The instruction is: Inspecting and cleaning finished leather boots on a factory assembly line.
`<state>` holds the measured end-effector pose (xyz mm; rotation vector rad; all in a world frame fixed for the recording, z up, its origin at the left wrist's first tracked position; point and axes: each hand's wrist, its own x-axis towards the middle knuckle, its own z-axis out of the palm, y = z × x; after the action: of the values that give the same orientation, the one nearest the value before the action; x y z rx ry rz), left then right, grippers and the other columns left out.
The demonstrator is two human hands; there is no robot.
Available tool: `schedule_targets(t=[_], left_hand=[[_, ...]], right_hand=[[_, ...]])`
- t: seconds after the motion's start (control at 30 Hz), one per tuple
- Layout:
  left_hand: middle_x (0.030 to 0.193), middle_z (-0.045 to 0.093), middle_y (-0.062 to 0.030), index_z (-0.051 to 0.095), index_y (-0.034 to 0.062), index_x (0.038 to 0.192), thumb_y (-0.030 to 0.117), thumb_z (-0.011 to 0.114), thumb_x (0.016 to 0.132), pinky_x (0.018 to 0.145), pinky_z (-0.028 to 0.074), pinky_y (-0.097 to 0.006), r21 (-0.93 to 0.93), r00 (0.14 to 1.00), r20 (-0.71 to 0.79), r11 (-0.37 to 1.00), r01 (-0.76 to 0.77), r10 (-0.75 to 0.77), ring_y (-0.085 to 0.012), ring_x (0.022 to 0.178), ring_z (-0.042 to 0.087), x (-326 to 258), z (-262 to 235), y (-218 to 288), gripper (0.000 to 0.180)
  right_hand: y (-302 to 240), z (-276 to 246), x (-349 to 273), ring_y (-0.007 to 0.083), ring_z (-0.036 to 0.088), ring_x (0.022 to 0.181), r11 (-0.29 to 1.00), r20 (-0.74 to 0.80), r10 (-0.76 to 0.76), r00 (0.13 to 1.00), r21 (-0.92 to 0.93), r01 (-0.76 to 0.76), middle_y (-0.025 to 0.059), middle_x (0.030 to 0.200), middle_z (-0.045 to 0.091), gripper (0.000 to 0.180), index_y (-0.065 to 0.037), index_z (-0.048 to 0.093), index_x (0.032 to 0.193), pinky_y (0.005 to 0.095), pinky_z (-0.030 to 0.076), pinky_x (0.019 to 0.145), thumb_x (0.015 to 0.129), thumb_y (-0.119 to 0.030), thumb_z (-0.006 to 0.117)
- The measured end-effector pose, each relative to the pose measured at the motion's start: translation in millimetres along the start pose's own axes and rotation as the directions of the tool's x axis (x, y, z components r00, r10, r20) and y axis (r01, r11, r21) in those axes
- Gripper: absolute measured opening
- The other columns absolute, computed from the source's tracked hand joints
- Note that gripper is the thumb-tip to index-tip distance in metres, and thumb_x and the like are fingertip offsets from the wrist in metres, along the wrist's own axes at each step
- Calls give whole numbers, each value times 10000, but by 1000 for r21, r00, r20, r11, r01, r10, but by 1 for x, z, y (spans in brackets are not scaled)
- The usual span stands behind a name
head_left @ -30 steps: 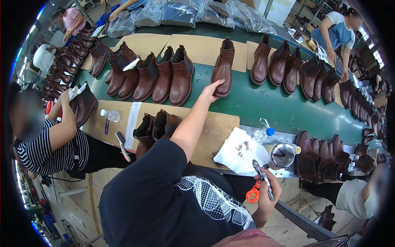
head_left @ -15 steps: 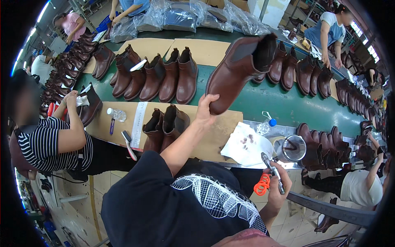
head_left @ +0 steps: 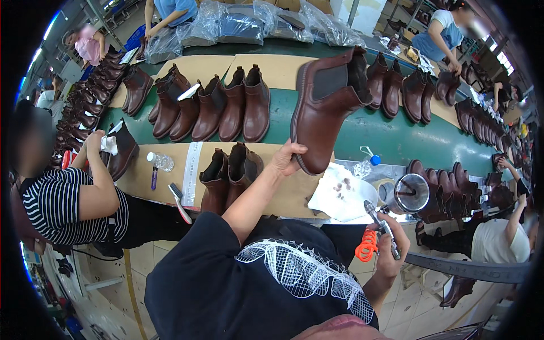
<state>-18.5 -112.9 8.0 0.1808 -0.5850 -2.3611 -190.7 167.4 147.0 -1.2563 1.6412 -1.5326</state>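
Note:
Up over the green bench, a brown leather ankle boot (head_left: 323, 122) with dark elastic side panels is gripped near its toe by my left hand (head_left: 289, 160). Its opening points up and to the right. Low on the right, my right hand (head_left: 392, 249) is wrapped round a small metal spray gun (head_left: 383, 229) with a coiled orange hose (head_left: 366, 246). The gun's nozzle points up and left, beside a stained white cloth (head_left: 343, 195) and a clear cup (head_left: 410, 194) of dark liquid. Boot and gun are well apart.
A pair of boots (head_left: 229, 178) stands on cardboard (head_left: 272, 187), near a brush (head_left: 180, 202) and a clear bottle (head_left: 164, 161). A blue-capped bottle (head_left: 365, 164) is behind the cloth. Boot rows line the green bench (head_left: 283, 122). A person in stripes (head_left: 73, 198) works at left.
My left hand has turned the boot more upright and shifted it slightly right. My right hand, with the spray gun, has moved a little right.

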Motion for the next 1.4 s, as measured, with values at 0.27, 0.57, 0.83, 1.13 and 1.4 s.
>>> schedule_targets(t=[0.27, 0.57, 0.83, 1.13, 1.4], left_hand=[[1211, 609, -101, 485, 1, 1320, 36, 817, 691, 931, 499, -345, 596, 984, -135, 803, -13, 116, -192, 1079, 609, -15, 11, -25, 713], [1377, 355, -136, 236, 37, 1484, 123, 866, 595, 1111, 307, -410, 820, 886, -79, 535, -203, 458, -282, 1329, 355, -22, -22, -92, 1093], [1328, 362, -179, 222, 42, 1474, 165, 843, 617, 1091, 295, -455, 875, 837, -48, 428, -228, 545, -352, 1284, 352, -26, -18, -103, 1066], [1278, 365, -175, 226, 32, 1447, 149, 838, 635, 1053, 330, -455, 880, 814, 18, 377, -289, 581, -346, 1231, 385, -22, -14, -100, 1024], [1235, 383, -164, 305, 18, 1362, 129, 834, 631, 1011, 360, -433, 858, 781, 61, 367, -359, 621, -333, 1177, 425, -23, -9, -96, 909]], right_hand=[[-41, 16, 18, 57, 491, 639, 991, -26, -21, 999, -131, 17, 87, 886, 683, 380, 40, 660, 1162, 213, 375, 615, 820, -57, 525], [-48, 40, 41, 144, 600, 770, 969, -14, -146, 989, -201, 141, 103, 930, 692, 332, 29, 679, 1114, 283, 466, 744, 851, -175, 688], [-47, 47, 40, 187, 607, 804, 969, -1, -100, 995, -229, 98, 91, 972, 710, 320, -2, 700, 1090, 303, 464, 788, 811, -152, 744], [-46, 51, 35, 186, 587, 818, 975, 57, -65, 996, -208, 76, 79, 946, 713, 351, -17, 708, 1089, 310, 449, 797, 817, -233, 752], [-46, 48, 34, 188, 583, 774, 975, 76, -99, 992, -192, 112, 72, 881, 715, 373, -9, 703, 1089, 315, 425, 779, 811, -254, 744]])
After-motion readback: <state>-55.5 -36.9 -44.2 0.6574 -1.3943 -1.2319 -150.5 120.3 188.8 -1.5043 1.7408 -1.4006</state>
